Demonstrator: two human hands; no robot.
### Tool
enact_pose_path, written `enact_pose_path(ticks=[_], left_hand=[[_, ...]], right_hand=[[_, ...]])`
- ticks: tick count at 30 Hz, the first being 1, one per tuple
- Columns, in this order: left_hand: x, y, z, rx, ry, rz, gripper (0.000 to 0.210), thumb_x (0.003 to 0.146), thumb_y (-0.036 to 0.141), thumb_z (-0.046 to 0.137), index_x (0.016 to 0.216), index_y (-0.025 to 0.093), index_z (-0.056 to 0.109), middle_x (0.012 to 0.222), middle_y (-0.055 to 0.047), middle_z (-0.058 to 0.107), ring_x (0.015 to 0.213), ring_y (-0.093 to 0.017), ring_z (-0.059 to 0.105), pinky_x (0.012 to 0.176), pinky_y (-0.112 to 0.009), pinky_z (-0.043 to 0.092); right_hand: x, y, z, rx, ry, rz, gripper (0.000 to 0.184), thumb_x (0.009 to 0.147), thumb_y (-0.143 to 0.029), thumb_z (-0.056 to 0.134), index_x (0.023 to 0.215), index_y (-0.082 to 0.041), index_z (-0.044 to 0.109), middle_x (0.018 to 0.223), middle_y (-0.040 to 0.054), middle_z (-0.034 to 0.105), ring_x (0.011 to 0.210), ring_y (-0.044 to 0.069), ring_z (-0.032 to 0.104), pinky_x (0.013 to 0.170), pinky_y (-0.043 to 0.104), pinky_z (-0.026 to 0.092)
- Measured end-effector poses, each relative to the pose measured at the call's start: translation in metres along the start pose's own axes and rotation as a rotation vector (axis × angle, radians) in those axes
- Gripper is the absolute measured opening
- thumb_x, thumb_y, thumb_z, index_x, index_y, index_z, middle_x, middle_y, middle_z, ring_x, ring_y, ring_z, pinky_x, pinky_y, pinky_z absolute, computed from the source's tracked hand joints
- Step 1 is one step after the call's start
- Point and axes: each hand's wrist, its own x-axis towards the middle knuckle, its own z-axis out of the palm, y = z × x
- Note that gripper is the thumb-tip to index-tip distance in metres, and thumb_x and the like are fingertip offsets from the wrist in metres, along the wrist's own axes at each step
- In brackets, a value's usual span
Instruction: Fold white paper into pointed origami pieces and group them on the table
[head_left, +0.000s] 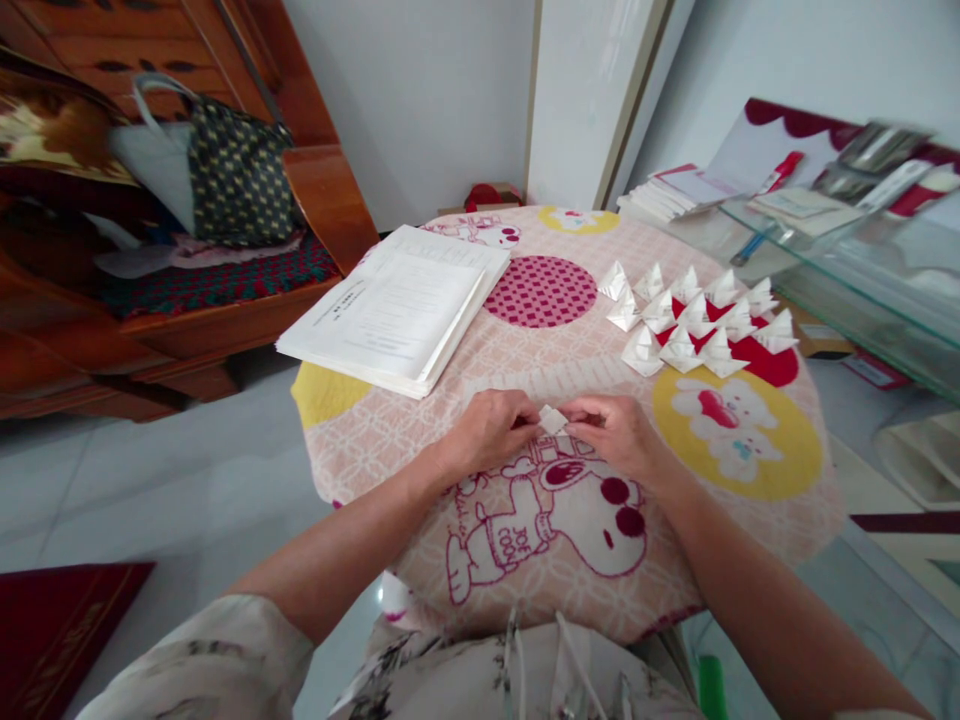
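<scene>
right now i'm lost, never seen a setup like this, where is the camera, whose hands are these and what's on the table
This single picture comes from a camera worn on a person's head, looking forward and down. Nothing here is a machine. The wearer's bare left hand and right hand pinch a small folded white paper from either side. On the patterned tablecloth, a stack of paper sheets, print showing on top, lies toward the left, and rows of pointed folded-paper pieces sit toward the right.

Soft, even light; edges stretched, blurred (centre clearer)
</scene>
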Motion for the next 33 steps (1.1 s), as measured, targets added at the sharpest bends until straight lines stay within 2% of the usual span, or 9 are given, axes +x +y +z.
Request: enact_pose_path(ticks=[4, 7, 11, 13, 16, 20, 23, 28, 33], left_hand=[[0.004, 0.003, 0.002, 0.025, 0.025, -0.115, 0.016, 0.083, 0.025, 0.064, 0.069, 0.018, 0.067, 0.064, 0.000, 0.063, 0.059, -0.012, 0.051, 0.060, -0.026, 0.033], [0.008, 0.005, 0.004, 0.020, 0.040, -0.174, 0.018, 0.085, 0.030, 0.065, 0.071, 0.018, 0.068, 0.063, 0.000, 0.063, 0.057, -0.013, 0.051, 0.060, -0.027, 0.033], [0.011, 0.007, 0.007, -0.028, 0.077, -0.241, 0.014, 0.083, 0.032, 0.070, 0.087, 0.018, 0.069, 0.072, -0.001, 0.069, 0.062, -0.015, 0.056, 0.062, -0.027, 0.035], [0.012, 0.008, 0.007, -0.049, 0.057, -0.245, 0.017, 0.082, 0.033, 0.071, 0.090, 0.018, 0.068, 0.074, -0.001, 0.069, 0.063, -0.015, 0.057, 0.062, -0.027, 0.035], [0.014, 0.008, 0.007, -0.009, 0.015, -0.231, 0.013, 0.085, 0.031, 0.067, 0.080, 0.019, 0.069, 0.066, 0.000, 0.064, 0.059, -0.014, 0.053, 0.061, -0.027, 0.033], [0.018, 0.005, 0.010, 0.064, 0.040, -0.218, 0.017, 0.084, 0.028, 0.067, 0.070, 0.019, 0.067, 0.060, 0.000, 0.059, 0.059, -0.014, 0.050, 0.062, -0.028, 0.034], [0.019, 0.004, 0.014, 0.123, 0.060, -0.221, 0.015, 0.084, 0.030, 0.068, 0.074, 0.019, 0.069, 0.064, -0.002, 0.062, 0.063, -0.016, 0.053, 0.064, -0.028, 0.037], [0.019, 0.009, 0.016, 0.224, 0.015, -0.276, 0.016, 0.087, 0.032, 0.064, 0.084, 0.018, 0.072, 0.074, -0.004, 0.068, 0.073, -0.018, 0.060, 0.069, -0.029, 0.042], [0.019, 0.012, 0.015, 0.266, 0.004, -0.283, 0.019, 0.089, 0.033, 0.061, 0.087, 0.018, 0.073, 0.079, -0.005, 0.070, 0.077, -0.019, 0.062, 0.072, -0.030, 0.044]], right_hand=[[0.006, 0.005, 0.002, 0.076, 0.015, 0.116, 0.026, 0.073, -0.022, 0.070, 0.097, -0.018, 0.080, 0.078, 0.0043, 0.077, 0.069, 0.021, 0.069, 0.062, 0.030, 0.052], [0.010, 0.007, 0.002, 0.075, 0.015, 0.144, 0.025, 0.070, -0.021, 0.072, 0.093, -0.017, 0.080, 0.075, 0.0047, 0.076, 0.067, 0.020, 0.067, 0.058, 0.028, 0.050], [0.013, 0.004, 0.001, 0.067, 0.009, 0.162, 0.025, 0.067, -0.019, 0.071, 0.090, -0.015, 0.080, 0.070, 0.0040, 0.074, 0.063, 0.018, 0.064, 0.053, 0.026, 0.046], [0.014, 0.002, 0.000, 0.068, 0.006, 0.165, 0.023, 0.067, -0.019, 0.071, 0.088, -0.016, 0.079, 0.068, 0.0027, 0.072, 0.061, 0.017, 0.063, 0.053, 0.026, 0.045], [0.014, 0.000, 0.000, 0.053, 0.001, 0.163, 0.020, 0.066, -0.018, 0.071, 0.084, -0.017, 0.079, 0.065, 0.0012, 0.071, 0.059, 0.017, 0.061, 0.053, 0.026, 0.044], [0.014, 0.004, -0.001, 0.055, 0.005, 0.172, 0.021, 0.066, -0.017, 0.070, 0.085, -0.017, 0.079, 0.067, 0.0024, 0.071, 0.061, 0.018, 0.063, 0.054, 0.027, 0.046], [0.014, 0.008, -0.003, 0.070, 0.003, 0.196, 0.021, 0.065, -0.017, 0.070, 0.084, -0.016, 0.078, 0.067, 0.0020, 0.071, 0.060, 0.017, 0.062, 0.054, 0.026, 0.046], [0.014, 0.010, -0.009, 0.051, -0.027, 0.268, 0.017, 0.064, -0.015, 0.068, 0.080, -0.015, 0.074, 0.061, 0.0005, 0.067, 0.053, 0.014, 0.058, 0.049, 0.024, 0.043], [0.014, 0.012, -0.009, 0.022, -0.037, 0.272, 0.017, 0.064, -0.013, 0.067, 0.080, -0.015, 0.073, 0.062, 0.0009, 0.068, 0.053, 0.014, 0.058, 0.050, 0.024, 0.042]])
